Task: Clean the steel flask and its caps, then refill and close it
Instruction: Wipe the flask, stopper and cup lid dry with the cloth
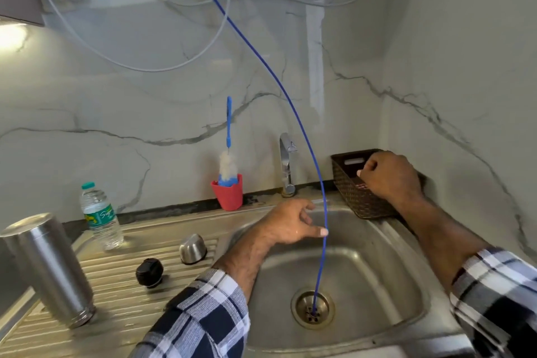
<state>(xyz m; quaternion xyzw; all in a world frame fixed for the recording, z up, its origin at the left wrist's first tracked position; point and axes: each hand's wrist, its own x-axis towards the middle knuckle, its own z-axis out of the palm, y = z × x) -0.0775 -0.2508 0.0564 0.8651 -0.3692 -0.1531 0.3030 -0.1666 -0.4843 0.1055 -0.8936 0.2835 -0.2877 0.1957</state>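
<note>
The steel flask (48, 267) stands upside down on the ribbed drainboard at the left. Its black inner cap (149, 272) and its steel outer cap (192, 248) lie on the drainboard between the flask and the basin. My left hand (293, 225) hovers over the sink basin with loosely spread fingers, one fingertip touching the thin blue tube (319, 183) that drops into the drain. My right hand (390, 176) reaches into the brown woven basket (353, 197) at the back right corner, fingers curled; what it holds is hidden.
A bottle brush (228, 154) stands in a red cup (228, 193) against the wall. A plastic water bottle (101, 216) stands at the back of the drainboard. The tap (287, 164) rises behind the steel sink (377, 270). Cables hang above.
</note>
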